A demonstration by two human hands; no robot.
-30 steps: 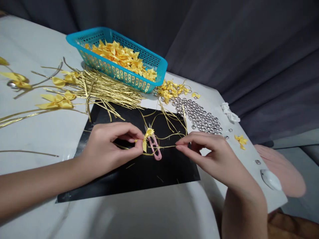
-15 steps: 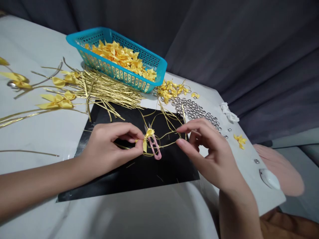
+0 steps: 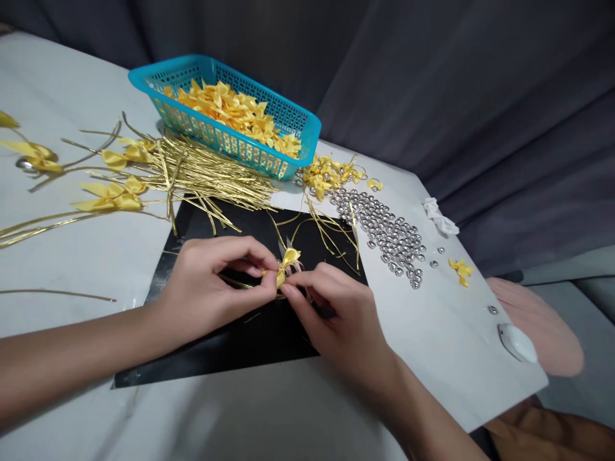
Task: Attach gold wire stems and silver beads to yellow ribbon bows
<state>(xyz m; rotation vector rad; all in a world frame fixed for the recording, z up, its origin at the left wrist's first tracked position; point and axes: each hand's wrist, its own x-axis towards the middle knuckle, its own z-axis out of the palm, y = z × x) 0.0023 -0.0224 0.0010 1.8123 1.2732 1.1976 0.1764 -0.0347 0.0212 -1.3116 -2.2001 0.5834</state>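
Observation:
My left hand [image 3: 225,272] pinches a small yellow ribbon bow [image 3: 290,257] above the black mat [image 3: 216,352]. The fingertips of my right hand [image 3: 331,301] are closed at the bow's lower right side, on thin gold cord at its knot; the cord is mostly hidden by the fingers. Behind the bow and under my right hand lie pink thread snips [image 3: 282,246], with only the blade tips and a bit of handle showing. Loose gold cords [image 3: 331,234] curve over the mat's upper right corner.
A blue basket [image 3: 307,137] full of yellow bows stands at the back. Before it lies a bundle of gold cords [image 3: 211,173]. Silver beads [image 3: 384,224] spread to the right, with finished-looking bows [image 3: 327,173] behind. A white mouse-like object [image 3: 517,343] sits near the right edge.
My right hand has moved left, from the cord loops out at the right to the bow. Those loops no longer show. My left hand stays put, holding the bow.

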